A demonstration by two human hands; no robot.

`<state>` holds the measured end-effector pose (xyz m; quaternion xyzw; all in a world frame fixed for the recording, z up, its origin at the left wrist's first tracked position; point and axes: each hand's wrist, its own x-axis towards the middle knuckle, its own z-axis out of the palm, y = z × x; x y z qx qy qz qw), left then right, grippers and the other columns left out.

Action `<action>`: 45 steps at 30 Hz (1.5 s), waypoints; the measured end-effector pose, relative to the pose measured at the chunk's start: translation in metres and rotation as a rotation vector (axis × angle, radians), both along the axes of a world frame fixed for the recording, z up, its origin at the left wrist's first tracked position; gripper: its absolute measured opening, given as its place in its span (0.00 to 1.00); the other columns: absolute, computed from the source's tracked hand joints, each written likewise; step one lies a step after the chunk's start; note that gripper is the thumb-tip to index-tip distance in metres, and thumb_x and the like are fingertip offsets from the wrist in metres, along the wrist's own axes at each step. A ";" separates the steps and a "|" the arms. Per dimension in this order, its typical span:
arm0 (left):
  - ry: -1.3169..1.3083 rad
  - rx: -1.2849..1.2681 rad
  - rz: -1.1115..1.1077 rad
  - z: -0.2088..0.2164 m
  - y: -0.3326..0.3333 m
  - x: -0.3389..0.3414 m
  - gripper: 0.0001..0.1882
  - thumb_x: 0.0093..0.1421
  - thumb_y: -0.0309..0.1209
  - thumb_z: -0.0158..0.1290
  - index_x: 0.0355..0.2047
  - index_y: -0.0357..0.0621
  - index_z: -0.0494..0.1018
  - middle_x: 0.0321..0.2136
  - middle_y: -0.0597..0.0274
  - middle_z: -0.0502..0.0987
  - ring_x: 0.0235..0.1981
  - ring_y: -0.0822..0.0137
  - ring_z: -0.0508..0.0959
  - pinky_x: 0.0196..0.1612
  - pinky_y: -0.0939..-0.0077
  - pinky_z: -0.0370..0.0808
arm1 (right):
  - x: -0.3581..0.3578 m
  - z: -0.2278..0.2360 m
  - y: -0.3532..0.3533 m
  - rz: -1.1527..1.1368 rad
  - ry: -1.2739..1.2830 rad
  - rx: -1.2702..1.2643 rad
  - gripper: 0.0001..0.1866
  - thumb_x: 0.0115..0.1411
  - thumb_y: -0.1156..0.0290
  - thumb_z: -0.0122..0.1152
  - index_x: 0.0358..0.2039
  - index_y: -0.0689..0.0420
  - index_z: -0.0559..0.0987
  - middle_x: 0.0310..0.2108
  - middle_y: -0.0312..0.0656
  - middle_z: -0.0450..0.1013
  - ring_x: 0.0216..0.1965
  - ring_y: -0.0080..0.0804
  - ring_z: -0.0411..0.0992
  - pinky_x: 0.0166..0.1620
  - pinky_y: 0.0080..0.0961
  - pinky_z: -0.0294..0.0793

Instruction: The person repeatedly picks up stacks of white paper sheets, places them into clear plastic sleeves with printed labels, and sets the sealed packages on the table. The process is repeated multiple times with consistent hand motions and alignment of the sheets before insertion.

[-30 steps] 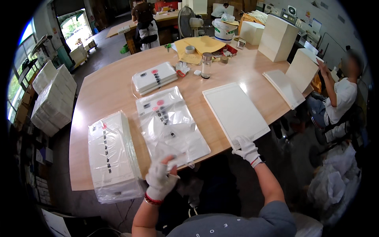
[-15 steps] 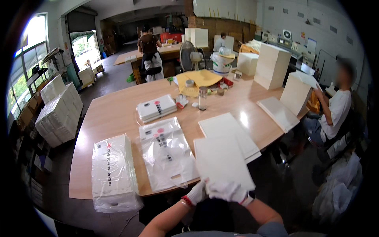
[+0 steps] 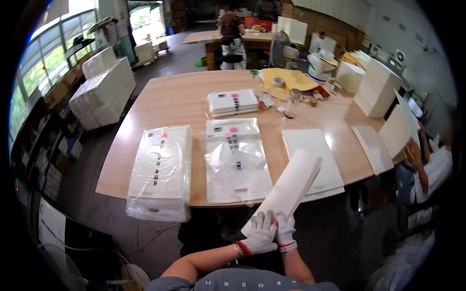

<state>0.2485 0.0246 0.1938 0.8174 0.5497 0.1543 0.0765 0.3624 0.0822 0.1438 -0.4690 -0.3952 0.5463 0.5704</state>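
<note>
Both my hands wear white knit gloves and hold a stack of white paper (image 3: 286,186) off the table's front edge. The paper is bent over into a long, narrow, slanting shape. My left hand (image 3: 261,233) lies over its lower end, fingers across the top face. Against the lower right edge, my right hand (image 3: 285,230) grips it, partly turned from view. Under the paper's upper end lies a flat stack of white sheets (image 3: 315,145). To its left are printed clear plastic bags (image 3: 238,160) and a thick plastic-wrapped pack (image 3: 160,165).
Another printed pack (image 3: 233,102) lies farther back on the wooden table (image 3: 145,104). Yellow paper (image 3: 291,80), tape rolls and a clear jar (image 3: 293,97) are beyond. At right, a seated person handles white board beside a tall white stack (image 3: 376,87). Wrapped bales (image 3: 104,87) stand at left.
The paper stack was flat and broad in my hands; now it is bent into a narrow form. My left hand has moved onto its face. The view has shifted.
</note>
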 end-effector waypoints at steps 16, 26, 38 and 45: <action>-0.298 0.200 0.181 0.083 0.103 -0.109 0.16 0.45 0.33 0.56 0.36 0.44 0.71 0.27 0.52 0.73 0.31 0.51 0.74 0.36 0.61 0.71 | 0.012 0.073 0.025 0.479 -1.318 0.632 0.16 0.48 0.65 0.58 0.38 0.55 0.74 0.34 0.46 0.72 0.28 0.44 0.73 0.29 0.36 0.73; -0.142 0.049 0.058 -0.017 0.075 -0.095 0.31 0.46 0.36 0.57 0.53 0.46 0.64 0.31 0.58 0.74 0.35 0.58 0.74 0.43 0.64 0.72 | -0.039 0.004 0.061 -0.188 -1.257 0.514 0.31 0.53 0.57 0.61 0.53 0.58 0.62 0.38 0.53 0.71 0.37 0.50 0.72 0.36 0.42 0.71; -1.026 -0.067 0.655 -0.073 0.031 -0.185 0.31 0.50 0.16 0.44 0.57 0.39 0.54 0.49 0.52 0.65 0.50 0.61 0.67 0.44 0.71 0.71 | -0.039 -0.009 0.079 0.362 -1.506 0.176 0.34 0.61 0.59 0.44 0.62 0.58 0.44 0.19 0.47 0.72 0.19 0.47 0.71 0.18 0.47 0.62; -0.510 0.029 0.668 -0.089 -0.048 -0.173 0.28 0.57 0.24 0.47 0.57 0.40 0.50 0.51 0.48 0.63 0.31 0.54 0.77 0.32 0.69 0.76 | -0.011 0.005 0.009 0.516 -1.423 0.189 0.39 0.60 0.58 0.46 0.64 0.59 0.40 0.17 0.49 0.72 0.13 0.47 0.68 0.15 0.45 0.62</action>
